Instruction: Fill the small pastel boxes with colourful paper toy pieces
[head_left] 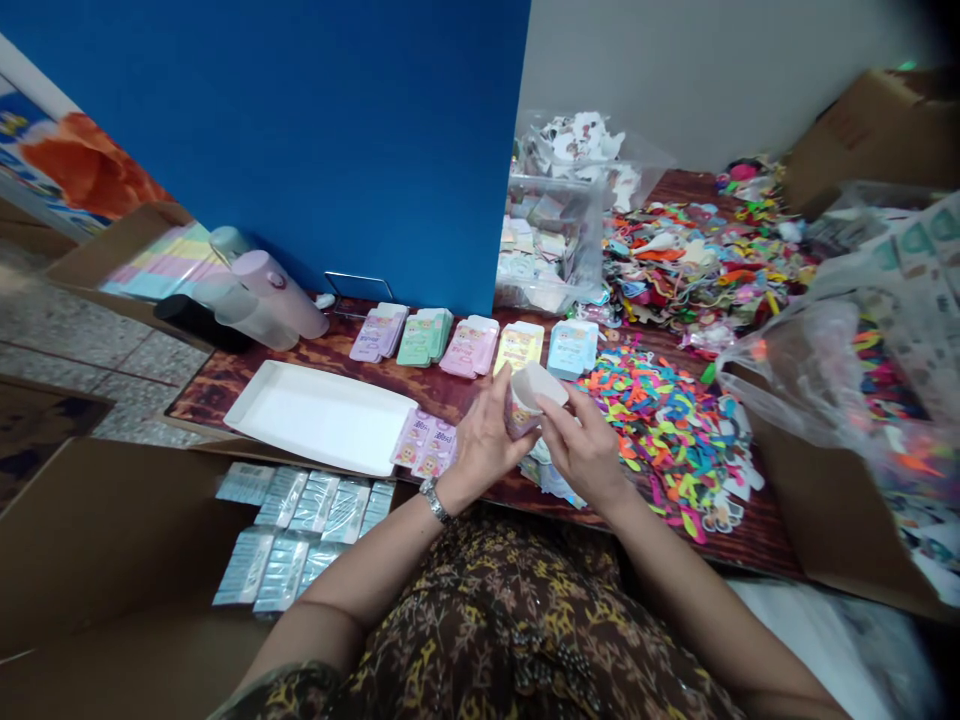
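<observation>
My left hand [486, 440], with a metal watch on its wrist, is closed around a small printed carton [522, 412]. At the carton's top, my right hand [587, 447] pinches a pale flap [543, 384]; whether it is part of the carton or a separate card, I cannot tell. Behind my hands, flat cartons lie in a row of piles: purple [379, 332], green [424, 337], pink [470, 346], yellow [519, 345] and blue [574, 348]. Left of my left hand, upright purple cartons [424, 442] stand at the end of a white tray [319, 410].
Right of my hands spreads a heap of bright small plastic pieces [667, 425], with more mixed pieces [690, 260] behind. A clear bin [551, 245] stands against the blue panel [360, 130]. Bottles [270, 290] stand at left. An open cardboard box [112, 540] holds wrapped packs [300, 530].
</observation>
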